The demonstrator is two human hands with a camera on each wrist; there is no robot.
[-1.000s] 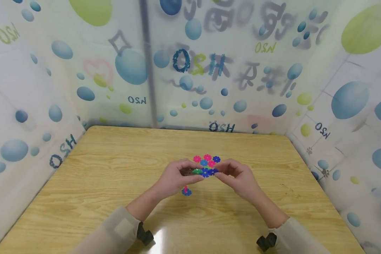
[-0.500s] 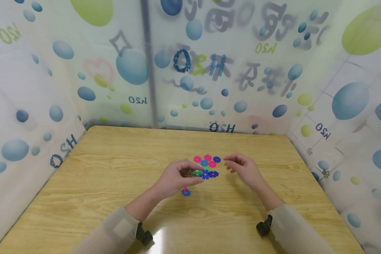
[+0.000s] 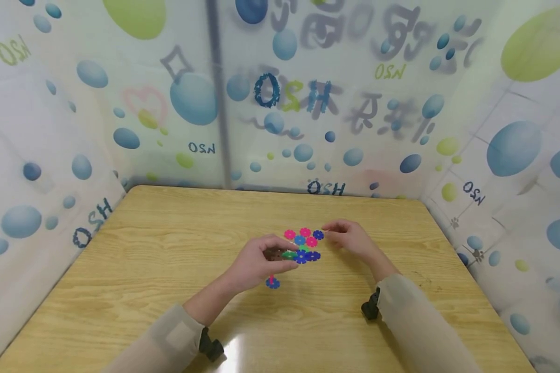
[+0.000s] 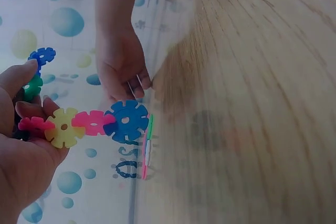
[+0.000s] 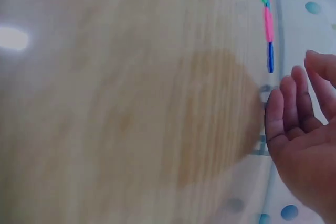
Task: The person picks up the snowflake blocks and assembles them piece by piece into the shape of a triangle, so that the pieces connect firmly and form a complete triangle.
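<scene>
My left hand [image 3: 259,263] pinches a chain of interlocking plastic snowflake discs above the table. In the head view, a green disc [image 3: 288,255] and a blue disc [image 3: 301,257] of this chain stick out past the fingertips. The left wrist view shows its other end, with a yellow disc [image 4: 64,135] between pink ones and a blue disc [image 4: 126,129] at the tip. My right hand [image 3: 352,240] holds nothing, its fingers loosely bent and the thumb apart. Its fingertips are right beside a dark blue loose disc [image 3: 318,235] on the table.
Loose discs lie flat in a small group mid-table, among them a pink disc [image 3: 290,234], another pink disc [image 3: 311,242] and a light blue disc [image 3: 299,240]. Patterned cloth walls [image 3: 280,166] enclose the wooden table [image 3: 177,217] at the back and sides.
My right hand has let go of the chain's blue end, moved right and away from me, then come in beside the loose dark blue disc. The left hand has hardly moved.
</scene>
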